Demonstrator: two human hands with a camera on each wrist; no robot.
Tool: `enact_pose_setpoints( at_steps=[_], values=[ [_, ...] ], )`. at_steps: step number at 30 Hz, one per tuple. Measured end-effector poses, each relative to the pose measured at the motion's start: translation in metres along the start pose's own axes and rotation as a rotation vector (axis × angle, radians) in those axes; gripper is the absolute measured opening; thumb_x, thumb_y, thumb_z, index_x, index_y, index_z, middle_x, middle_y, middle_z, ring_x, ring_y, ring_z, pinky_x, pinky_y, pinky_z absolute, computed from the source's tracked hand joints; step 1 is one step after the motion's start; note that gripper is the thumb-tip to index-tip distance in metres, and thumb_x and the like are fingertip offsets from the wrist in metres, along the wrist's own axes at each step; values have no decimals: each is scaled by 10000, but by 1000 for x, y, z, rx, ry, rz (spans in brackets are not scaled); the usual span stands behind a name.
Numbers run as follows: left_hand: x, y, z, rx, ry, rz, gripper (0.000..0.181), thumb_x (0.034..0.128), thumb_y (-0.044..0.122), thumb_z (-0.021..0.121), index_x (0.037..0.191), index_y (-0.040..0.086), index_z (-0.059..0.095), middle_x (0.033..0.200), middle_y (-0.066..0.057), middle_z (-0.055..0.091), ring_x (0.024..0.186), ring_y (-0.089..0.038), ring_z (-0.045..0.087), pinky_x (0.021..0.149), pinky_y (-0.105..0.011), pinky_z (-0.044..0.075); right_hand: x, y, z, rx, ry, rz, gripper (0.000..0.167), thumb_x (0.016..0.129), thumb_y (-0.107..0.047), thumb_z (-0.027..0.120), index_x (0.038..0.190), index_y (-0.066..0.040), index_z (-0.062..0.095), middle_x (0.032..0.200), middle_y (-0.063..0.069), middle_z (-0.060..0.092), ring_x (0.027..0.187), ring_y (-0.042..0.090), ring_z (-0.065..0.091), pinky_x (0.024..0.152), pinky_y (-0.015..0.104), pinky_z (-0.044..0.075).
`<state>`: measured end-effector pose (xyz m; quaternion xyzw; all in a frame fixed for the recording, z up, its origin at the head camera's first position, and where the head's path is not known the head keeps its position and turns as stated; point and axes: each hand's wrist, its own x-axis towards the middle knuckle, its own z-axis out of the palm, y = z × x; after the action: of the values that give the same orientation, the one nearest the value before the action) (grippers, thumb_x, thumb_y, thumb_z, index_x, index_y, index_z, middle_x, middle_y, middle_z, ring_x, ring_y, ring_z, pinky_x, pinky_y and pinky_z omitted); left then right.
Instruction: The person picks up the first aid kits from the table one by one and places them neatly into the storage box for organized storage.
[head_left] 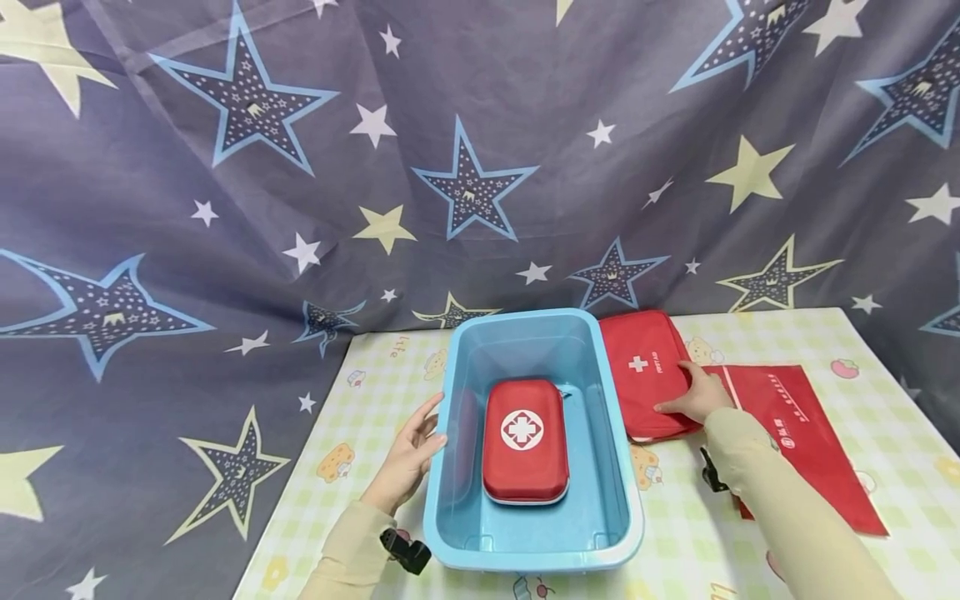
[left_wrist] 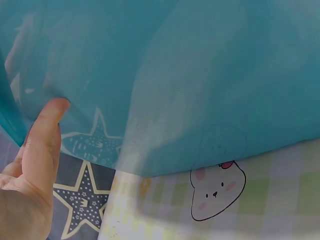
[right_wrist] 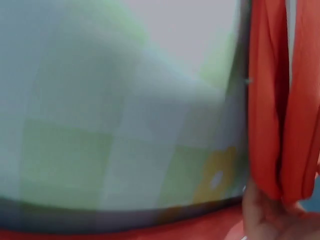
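A light-blue plastic bin [head_left: 536, 560] stands on the table, with a red hard-shell first-aid case [head_left: 525, 467] lying inside it. My left hand [head_left: 408, 462] is at the bin's left side, its fingers extended. In the left wrist view a finger [left_wrist: 45, 135] touches the bin's outer wall [left_wrist: 200, 90]. Right of the bin lies a flat red first-aid pouch [head_left: 637, 392] with a white cross. My right hand [head_left: 701, 396] grips its right edge, thumb on top. The right wrist view shows the pouch's zipped side [right_wrist: 270, 125] against the hand [right_wrist: 270, 217].
A flat red bag [head_left: 802, 442] with white print lies on the right, partly under my right forearm. A checked cloth [head_left: 360, 433] with cartoon prints covers the table. Behind hangs a grey curtain [head_left: 480, 275] with stars.
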<state>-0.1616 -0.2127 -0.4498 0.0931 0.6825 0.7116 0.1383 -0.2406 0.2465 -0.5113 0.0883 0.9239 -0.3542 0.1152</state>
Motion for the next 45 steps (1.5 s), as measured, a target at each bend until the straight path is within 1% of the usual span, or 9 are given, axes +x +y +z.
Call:
enact_pose_setpoints(
  at_steps=[3, 7, 10, 15, 22, 29, 36, 41, 45],
  values=[
    [1, 0, 1, -1, -1, 1, 639, 964, 69, 512, 1515, 124, 193, 1311, -77, 408, 1120, -200, 556, 791, -293, 561, 0, 8, -4, 77, -14, -29, 996, 739, -331, 790, 1458, 31, 203, 1375, 379, 276, 1203, 499, 324, 995, 601, 385],
    [1, 0, 1, -1, -1, 7, 636, 964, 64, 509, 1514, 120, 194, 1305, -69, 415, 1110, -191, 559, 788, -292, 562, -3, 15, -12, 309, -118, -36, 870, 843, -161, 692, 1492, -3, 134, 1258, 355, 375, 900, 292, 580, 778, 428, 538],
    [1, 0, 1, -5, -1, 7, 635, 965, 62, 506, 1515, 122, 194, 1308, -79, 409, 1112, -204, 562, 778, -292, 565, -6, 18, -16, 485, -215, -19, 819, 896, -82, 605, 1513, -63, 67, 1012, 194, 472, 639, 112, 525, 603, 300, 520],
    [0, 0, 0, -3, 1, 2, 637, 965, 61, 505, 1515, 123, 191, 1308, -78, 404, 1120, -215, 559, 774, -296, 567, -7, 20, -19, 630, -308, -10, 811, 919, -56, 555, 1519, -124, 13, 774, -9, 487, 591, 96, 481, 650, 292, 506],
    [0, 1, 1, -6, 8, 5, 643, 964, 73, 512, 1517, 126, 188, 1290, -53, 419, 1118, -210, 554, 765, -300, 569, -6, 26, -15, 842, -414, -46, 768, 925, -8, 518, 1519, -211, 76, 1143, 129, 454, 816, 106, 626, 770, 378, 570],
    [-1, 0, 1, -14, 4, 11, 646, 963, 65, 510, 1517, 120, 183, 1274, -38, 434, 1103, -196, 569, 764, -294, 569, -4, 30, -6, 878, -393, -50, 755, 920, -1, 516, 1500, -240, 97, 1205, 173, 433, 865, 122, 640, 786, 439, 568],
    [-2, 0, 1, -19, 5, 6, 648, 963, 70, 513, 1518, 124, 182, 1279, -31, 432, 1102, -189, 570, 770, -292, 567, -3, 28, -1, 881, -412, -61, 882, 895, 68, 460, 1519, -224, -91, 1427, 322, 94, 851, 101, 587, 795, 416, 568],
    [-2, 0, 0, -19, 2, 3, 647, 963, 70, 514, 1518, 128, 187, 1292, -56, 424, 1085, -172, 576, 781, -298, 566, 0, 27, 0, 851, -390, -67, 877, 866, 88, 456, 1527, -206, -40, 1392, 288, 164, 873, 111, 573, 781, 370, 573],
    [-1, -1, -1, -14, 1, -1, 648, 962, 77, 519, 1517, 139, 192, 1361, -143, 381, 1094, -174, 570, 785, -306, 565, 0, 28, 0, 862, -371, -58, 869, 854, 100, 443, 1532, -234, 13, 1458, 290, 33, 877, 104, 541, 756, 326, 569]
  ],
)
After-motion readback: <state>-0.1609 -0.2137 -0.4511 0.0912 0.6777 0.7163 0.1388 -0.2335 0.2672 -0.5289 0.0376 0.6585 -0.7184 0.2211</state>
